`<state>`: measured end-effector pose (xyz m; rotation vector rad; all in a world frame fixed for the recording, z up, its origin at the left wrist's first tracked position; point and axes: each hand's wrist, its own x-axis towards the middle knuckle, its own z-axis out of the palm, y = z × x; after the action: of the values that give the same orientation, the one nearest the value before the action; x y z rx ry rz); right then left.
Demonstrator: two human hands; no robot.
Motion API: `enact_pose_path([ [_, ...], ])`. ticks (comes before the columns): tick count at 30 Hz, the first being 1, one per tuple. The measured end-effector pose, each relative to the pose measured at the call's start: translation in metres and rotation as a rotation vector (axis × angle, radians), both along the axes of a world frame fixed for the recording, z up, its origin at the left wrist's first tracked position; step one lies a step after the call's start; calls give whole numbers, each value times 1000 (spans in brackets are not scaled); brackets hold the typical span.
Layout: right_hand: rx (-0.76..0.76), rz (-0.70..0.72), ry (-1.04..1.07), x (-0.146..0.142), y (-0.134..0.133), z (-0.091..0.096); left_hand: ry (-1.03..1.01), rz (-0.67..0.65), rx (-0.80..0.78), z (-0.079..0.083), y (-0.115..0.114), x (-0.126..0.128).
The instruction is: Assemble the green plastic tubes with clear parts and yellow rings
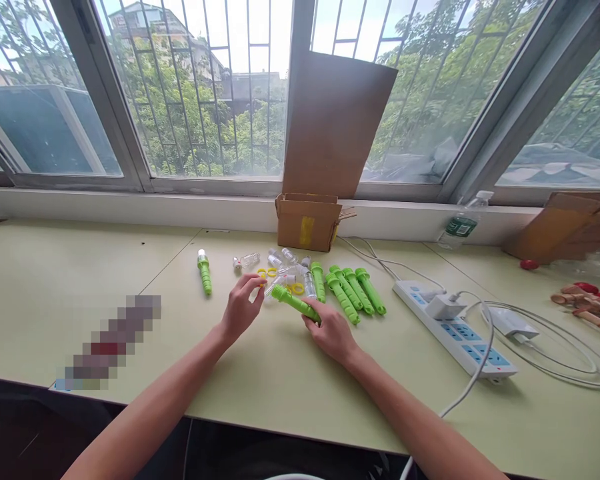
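Observation:
My right hand [333,331] is closed around the lower end of a green ribbed plastic tube [291,300], its wider collar end pointing up and left. Near that collar, the thumb and fingertips of my left hand [243,303] come together in a pinch; whatever is between them is too small to make out. Just beyond both hands lies a loose group of clear plastic tubes [309,283] and yellow rings [297,289]. Several more green tubes [351,290] lie side by side to the right. At the left, one green tube with a white-and-clear top [205,272] lies apart.
A small cardboard box [307,223] stands by the window sill. On the right are a white power strip [455,330] with plugged-in chargers and cables, a plastic bottle [464,223], and wooden pieces [587,303]. A blurred patch [107,347] covers something at the left front.

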<state>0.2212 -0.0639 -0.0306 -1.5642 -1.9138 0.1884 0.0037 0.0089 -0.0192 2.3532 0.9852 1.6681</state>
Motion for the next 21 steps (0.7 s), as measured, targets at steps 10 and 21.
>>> enact_pose_path([
  [10, -16, 0, -28, 2, 1, -3, -185, -164, -258, -2, -3, 6],
  [21, 22, 29, 32, -1, 0, 0, 54, -74, -237, -7, -6, 8],
])
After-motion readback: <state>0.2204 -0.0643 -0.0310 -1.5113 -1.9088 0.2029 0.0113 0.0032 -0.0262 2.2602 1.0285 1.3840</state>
